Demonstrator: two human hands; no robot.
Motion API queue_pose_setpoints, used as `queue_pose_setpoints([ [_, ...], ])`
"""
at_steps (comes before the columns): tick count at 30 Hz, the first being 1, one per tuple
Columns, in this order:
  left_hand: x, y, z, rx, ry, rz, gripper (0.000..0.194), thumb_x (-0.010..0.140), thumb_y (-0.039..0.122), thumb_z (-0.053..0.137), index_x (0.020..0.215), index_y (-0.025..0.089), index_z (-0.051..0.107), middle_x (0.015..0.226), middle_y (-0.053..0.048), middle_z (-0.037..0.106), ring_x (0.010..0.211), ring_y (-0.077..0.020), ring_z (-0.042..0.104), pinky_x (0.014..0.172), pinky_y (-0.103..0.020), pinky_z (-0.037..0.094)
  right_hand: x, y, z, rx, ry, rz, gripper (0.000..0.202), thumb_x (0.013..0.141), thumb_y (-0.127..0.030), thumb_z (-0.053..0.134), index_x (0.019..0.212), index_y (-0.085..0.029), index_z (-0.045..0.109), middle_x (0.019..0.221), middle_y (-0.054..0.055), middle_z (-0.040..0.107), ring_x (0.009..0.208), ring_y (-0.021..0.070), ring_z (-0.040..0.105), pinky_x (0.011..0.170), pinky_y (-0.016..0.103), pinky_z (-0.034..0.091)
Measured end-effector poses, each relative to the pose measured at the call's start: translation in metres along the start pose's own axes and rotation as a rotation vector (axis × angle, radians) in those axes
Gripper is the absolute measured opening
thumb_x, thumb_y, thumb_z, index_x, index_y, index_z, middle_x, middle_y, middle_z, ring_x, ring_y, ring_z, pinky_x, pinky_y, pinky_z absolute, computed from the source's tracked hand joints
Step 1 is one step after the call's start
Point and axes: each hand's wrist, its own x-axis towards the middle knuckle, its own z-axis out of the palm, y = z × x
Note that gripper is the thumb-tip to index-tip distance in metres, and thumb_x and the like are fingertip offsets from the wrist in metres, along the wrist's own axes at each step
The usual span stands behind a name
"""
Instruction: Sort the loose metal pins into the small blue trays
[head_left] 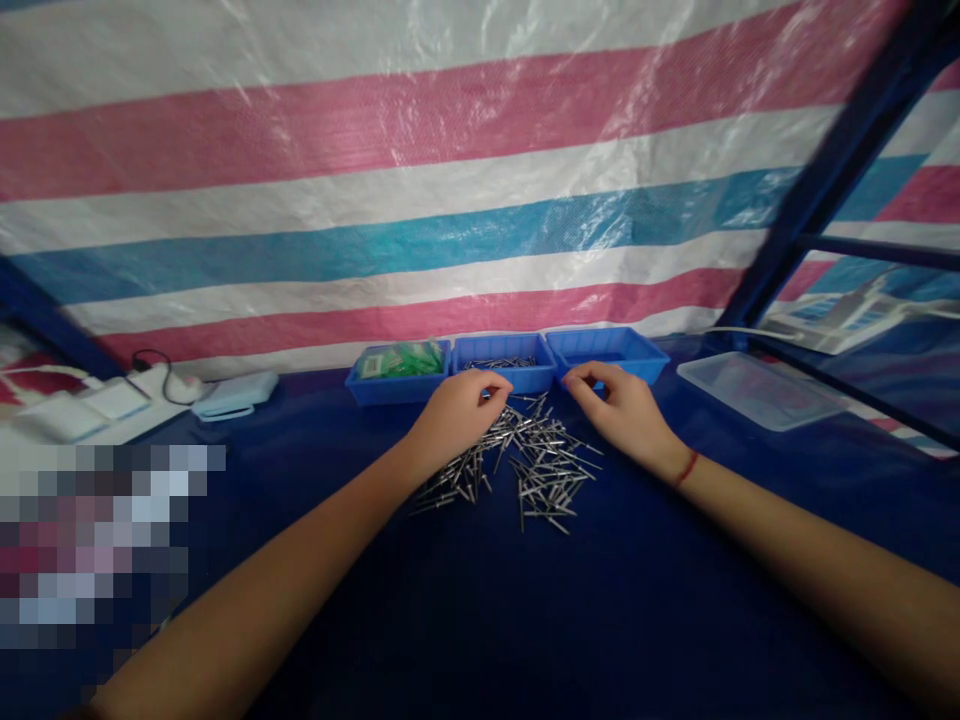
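A loose pile of silver blind rivets (551, 470) lies on the dark blue tabletop in front of me. My left hand (466, 412) is over the pile's far left part, with thumb and fingers pinched together. Beyond the pile on the right, my right hand (621, 405) is closed the same way, its fingertips near the front of the right blue bin (652, 358). Whatever either pinch holds, if anything, is too small to make out. Behind my left hand stands the middle blue bin (534, 378), with more rivets in it.
The left blue bin (397, 390) contains green packaged items (409, 358). A clear plastic lid (757, 388) lies at the right. A power strip with white plugs (112, 400) and a pale blue case (236, 393) are at the left. A striped sheet (450, 230) hangs behind, between blue frame posts (825, 180).
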Motion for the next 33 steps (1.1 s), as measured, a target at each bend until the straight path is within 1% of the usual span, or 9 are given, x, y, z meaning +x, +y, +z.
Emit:
queue_pose_setpoints([
  [2,0.006,-0.011,-0.002,0.032,-0.084,0.007,0.020,0.079,0.015,0.050,0.083,0.019,0.070,0.087,-0.005,0.072,0.074,-0.0181,0.064,0.070,-0.030,0.048,-0.002,-0.001,0.001,0.020,-0.015,0.004,0.021,0.084,-0.028,0.048,0.079,-0.018,0.066,0.079,0.004,0.069,0.070,0.0180,0.060,0.065,0.030,0.043],
  [6,0.005,-0.024,-0.004,0.094,-0.184,-0.009,0.022,0.076,0.016,0.050,0.084,0.020,0.071,0.083,-0.004,0.073,0.071,-0.0182,0.065,0.066,-0.028,0.047,-0.004,-0.004,0.004,0.052,-0.045,0.009,0.020,0.084,-0.028,0.049,0.080,-0.018,0.066,0.079,0.003,0.069,0.071,0.0186,0.060,0.066,0.031,0.043],
  [12,0.005,-0.018,-0.008,0.194,-0.245,0.010,0.020,0.077,0.026,0.052,0.081,0.021,0.071,0.078,-0.004,0.071,0.068,-0.0177,0.062,0.065,-0.027,0.045,-0.005,-0.006,0.006,0.076,-0.079,0.030,0.021,0.084,-0.029,0.048,0.079,-0.018,0.065,0.078,0.004,0.069,0.070,0.0187,0.060,0.065,0.031,0.043],
  [16,0.007,-0.015,-0.010,0.255,-0.289,0.006,0.020,0.076,0.024,0.053,0.083,0.022,0.071,0.079,-0.005,0.070,0.069,-0.0174,0.061,0.065,-0.027,0.044,-0.005,-0.007,0.005,0.089,-0.093,0.039,0.021,0.083,-0.029,0.048,0.076,-0.018,0.064,0.076,0.004,0.068,0.067,0.0179,0.060,0.064,0.030,0.043],
  [19,0.008,-0.014,-0.011,0.292,-0.329,-0.010,0.024,0.074,0.022,0.053,0.089,0.022,0.071,0.086,-0.006,0.069,0.073,-0.0181,0.060,0.069,-0.028,0.045,-0.005,-0.008,0.005,0.099,-0.098,0.042,0.022,0.084,-0.030,0.048,0.075,-0.017,0.063,0.074,0.003,0.067,0.064,0.0169,0.058,0.062,0.029,0.043],
  [23,0.009,-0.014,-0.012,0.314,-0.366,-0.022,0.031,0.076,0.024,0.052,0.101,0.023,0.069,0.097,-0.008,0.066,0.076,-0.0194,0.060,0.074,-0.032,0.046,-0.006,-0.008,0.006,0.107,-0.092,0.047,0.022,0.084,-0.030,0.047,0.076,-0.017,0.064,0.074,0.003,0.067,0.065,0.0166,0.058,0.062,0.029,0.043],
  [27,0.008,-0.015,-0.012,0.296,-0.388,-0.005,0.035,0.079,0.023,0.049,0.110,0.026,0.065,0.102,-0.006,0.063,0.074,-0.0164,0.060,0.077,-0.030,0.045,-0.006,-0.008,0.006,0.115,-0.108,0.042,0.021,0.083,-0.030,0.048,0.077,-0.018,0.064,0.074,0.002,0.067,0.065,0.0166,0.058,0.062,0.029,0.043],
  [29,0.008,-0.015,-0.011,0.275,-0.394,0.007,0.032,0.081,0.025,0.048,0.108,0.027,0.066,0.102,-0.005,0.062,0.076,-0.0162,0.060,0.079,-0.030,0.044,-0.006,-0.008,0.006,0.117,-0.116,0.039,0.020,0.083,-0.029,0.048,0.076,-0.018,0.064,0.073,0.002,0.067,0.064,0.0167,0.058,0.061,0.029,0.044],
  [33,0.007,-0.016,-0.010,0.227,-0.385,0.021,0.025,0.084,0.032,0.049,0.096,0.024,0.070,0.094,-0.005,0.059,0.078,-0.0171,0.058,0.078,-0.031,0.043,-0.006,-0.008,0.006,0.119,-0.124,0.035,0.019,0.083,-0.028,0.049,0.076,-0.018,0.064,0.072,0.002,0.067,0.063,0.0162,0.058,0.061,0.029,0.044],
])
